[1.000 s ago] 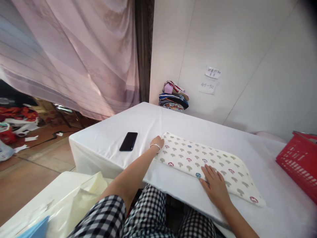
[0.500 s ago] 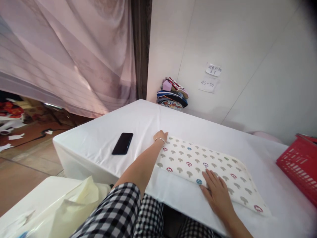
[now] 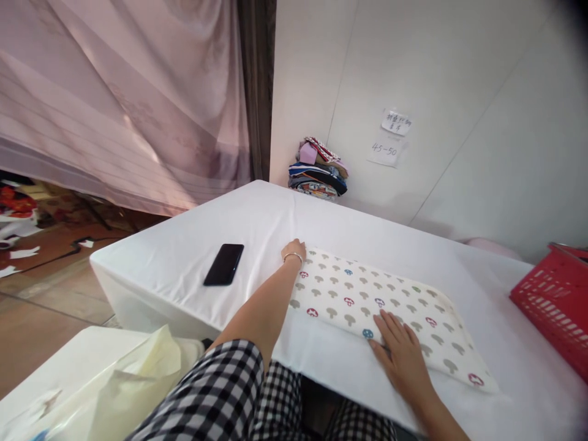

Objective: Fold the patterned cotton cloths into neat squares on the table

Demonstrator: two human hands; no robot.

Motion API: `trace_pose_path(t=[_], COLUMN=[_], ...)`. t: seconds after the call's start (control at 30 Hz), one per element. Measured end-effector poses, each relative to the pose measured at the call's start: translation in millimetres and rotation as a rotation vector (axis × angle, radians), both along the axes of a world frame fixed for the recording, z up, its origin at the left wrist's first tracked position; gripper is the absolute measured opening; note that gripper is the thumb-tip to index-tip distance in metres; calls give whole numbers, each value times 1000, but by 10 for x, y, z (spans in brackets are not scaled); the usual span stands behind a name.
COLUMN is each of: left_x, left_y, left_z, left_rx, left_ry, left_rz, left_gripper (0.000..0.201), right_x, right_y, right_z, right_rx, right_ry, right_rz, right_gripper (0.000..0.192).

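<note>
Pressing flat with spread fingers, the right hand (image 3: 399,349) rests on the near edge of a mushroom-print cloth (image 3: 390,312) lying folded on the white table (image 3: 257,226). The left hand (image 3: 294,248) touches the cloth's far left corner, though I cannot tell whether its fingers grip. Just left lies 1 black phone (image 3: 224,264); a red basket (image 3: 554,303) sits far right.
</note>
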State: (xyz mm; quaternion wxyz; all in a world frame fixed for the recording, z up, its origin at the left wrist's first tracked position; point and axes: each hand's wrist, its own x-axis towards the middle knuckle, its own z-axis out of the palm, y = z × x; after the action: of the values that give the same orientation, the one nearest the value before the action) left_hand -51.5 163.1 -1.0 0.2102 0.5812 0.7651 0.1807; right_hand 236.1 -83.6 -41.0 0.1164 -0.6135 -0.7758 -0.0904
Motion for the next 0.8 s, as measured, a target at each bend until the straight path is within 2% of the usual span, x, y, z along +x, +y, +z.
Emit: trace_pose_path(t=[0.13,0.23,0.33,0.43,0.5,0.6,0.8], left_x=[2,10,26,26,11,-19,2], left_y=[-89,-264,-482,-607,-598,-481,-186], left_z=[81,118,85,23,13,62,166], left_rx=[-6,25,104,105,87,92,98], left_ry=[37,78,165,197,176,145,127], left_rz=[-36,-85,-203,-300,-280,-178,-64], left_gripper=[42,50,55,52,47,41,45], right_x=[-17,-34,-43,-45,-45,-46,-46], right_y=[4,4,4,6,7,10,13], right_z=[19,43,55,54,51,48,50], right_rx=[-20,-24,-25,-23,-15,-4,-9], right_ry=[24,41,52,57,59,57,50], right_rz=[-4,-1,-5,-8,-7,-4,-3], right_gripper=[52,51,51,51,51,50,50])
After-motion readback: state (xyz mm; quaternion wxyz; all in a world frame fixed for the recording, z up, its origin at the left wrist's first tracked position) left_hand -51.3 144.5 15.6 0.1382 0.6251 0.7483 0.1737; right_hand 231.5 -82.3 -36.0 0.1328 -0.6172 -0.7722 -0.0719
